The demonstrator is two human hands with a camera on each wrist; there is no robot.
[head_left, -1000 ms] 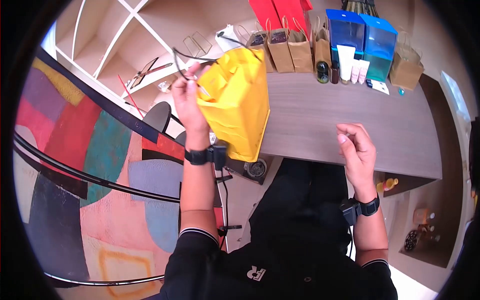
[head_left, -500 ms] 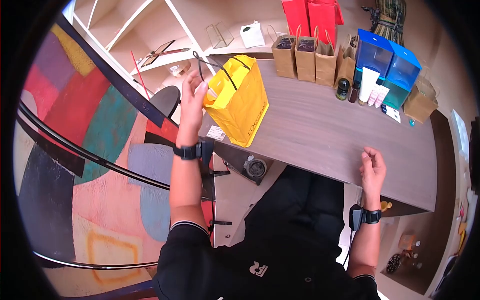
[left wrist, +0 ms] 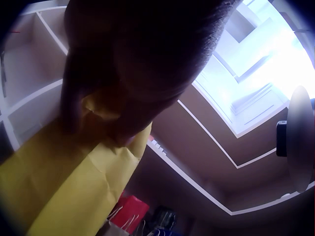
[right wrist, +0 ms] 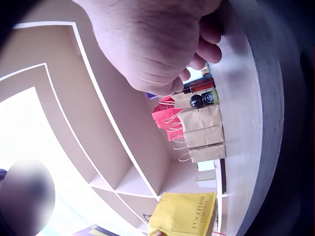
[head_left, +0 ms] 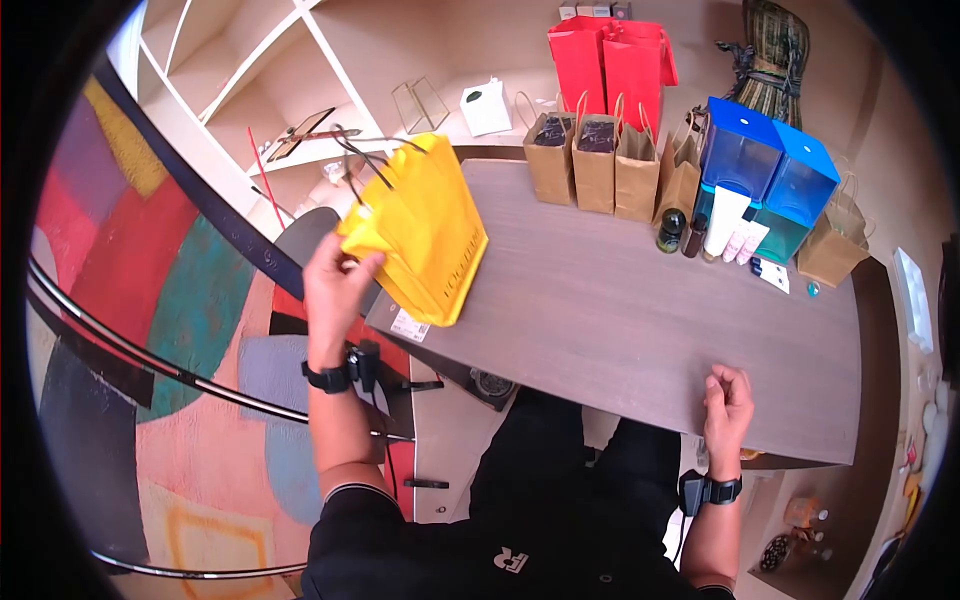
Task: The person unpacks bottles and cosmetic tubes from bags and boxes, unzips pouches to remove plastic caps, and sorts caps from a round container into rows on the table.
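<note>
A yellow paper bag (head_left: 425,235) with dark cord handles and printed lettering stands tilted at the left end of the table (head_left: 600,320). My left hand (head_left: 338,285) pinches the near upper edge of the bag between thumb and fingers. From the left wrist, that hand (left wrist: 123,64) appears dark, with its fingertips on both sides of the yellow paper (left wrist: 88,182). Over by the front edge, my right hand (head_left: 728,408) rests on the table with loosely curled fingers and nothing in them.
Brown paper bags (head_left: 550,165) line the back, with red bags (head_left: 635,65) behind them. Blue clear boxes (head_left: 740,145) stand to their right. Before these are a dark round-capped bottle (head_left: 671,232) and a white tube (head_left: 725,222). A label (head_left: 408,325) lies near the table's left corner.
The yellow bag has come down from the air onto the table's left end. My left hand has shifted from the handles to the bag's edge. My right hand has lowered to the table.
</note>
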